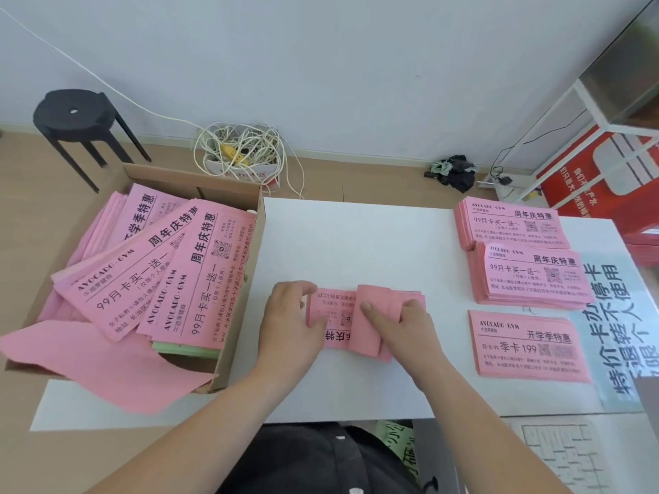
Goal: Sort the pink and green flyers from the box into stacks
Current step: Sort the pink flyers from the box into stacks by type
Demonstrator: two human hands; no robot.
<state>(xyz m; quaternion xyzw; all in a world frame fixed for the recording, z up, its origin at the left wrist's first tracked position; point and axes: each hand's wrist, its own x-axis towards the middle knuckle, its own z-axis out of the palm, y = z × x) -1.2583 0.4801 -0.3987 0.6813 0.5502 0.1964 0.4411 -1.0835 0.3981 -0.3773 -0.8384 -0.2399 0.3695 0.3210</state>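
A cardboard box at the left of the white table holds several loose pink flyers and a few green flyers underneath. At the table's middle lies a small bundle of pink flyers, partly folded over. My left hand grips its left end with curled fingers. My right hand holds the folded right part, thumb pressed on top. Three pink stacks sit at the right: a far stack, a middle stack and a near stack.
A printed sheet with large dark characters lies at the table's right edge. Behind the table stand a black stool, a box of tangled cables, a white rack and a red sign.
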